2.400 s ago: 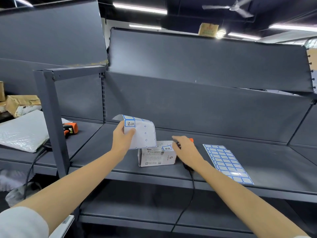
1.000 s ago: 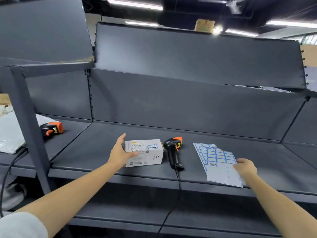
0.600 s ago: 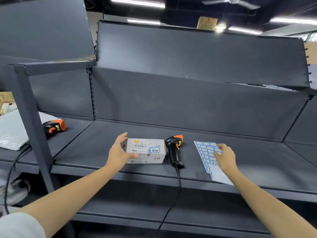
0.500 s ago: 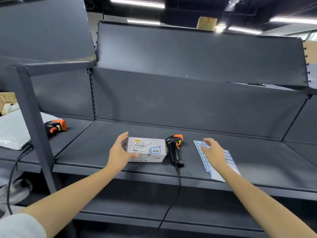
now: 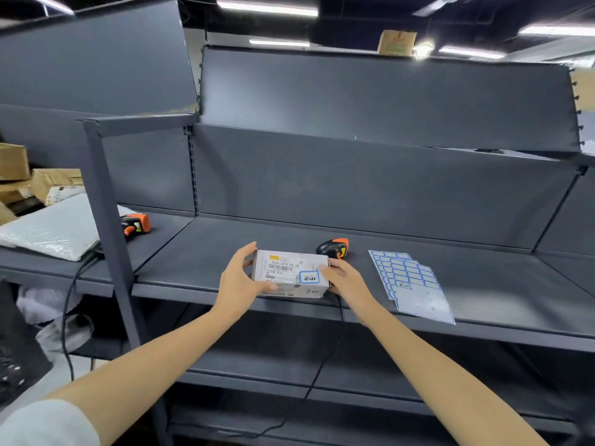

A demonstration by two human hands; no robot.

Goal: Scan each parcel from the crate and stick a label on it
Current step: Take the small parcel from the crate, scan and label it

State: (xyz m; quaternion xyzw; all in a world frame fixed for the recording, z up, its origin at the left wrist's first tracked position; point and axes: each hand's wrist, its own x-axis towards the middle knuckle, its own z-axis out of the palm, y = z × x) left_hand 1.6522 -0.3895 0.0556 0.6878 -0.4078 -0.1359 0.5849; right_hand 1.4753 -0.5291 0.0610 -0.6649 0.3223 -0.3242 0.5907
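A small white parcel box (image 5: 286, 272) with a barcode and a blue-bordered label (image 5: 309, 277) on top sits near the front of the grey shelf (image 5: 199, 262). My left hand (image 5: 238, 281) grips its left end, thumb under the front edge, fingers behind. At the box's right end, my right hand (image 5: 344, 278) holds it with curled fingers. Just behind the right hand lies a black and orange scanner (image 5: 333, 247), its cable dropping over the shelf edge. Two blue-bordered label sheets (image 5: 409, 281) lie overlapped to the right.
A second orange scanner (image 5: 136, 223) lies on the left shelf bay beside a white poly mailer (image 5: 54, 231). Brown cardboard parcels (image 5: 48, 185) are stacked at far left. A grey upright post (image 5: 106, 220) divides the bays. A lower shelf runs below.
The label sheet passed from my left hand to my right, which laid it on the other sheet and then moved left to the parcel's right end. My left hand has taken hold of the parcel.
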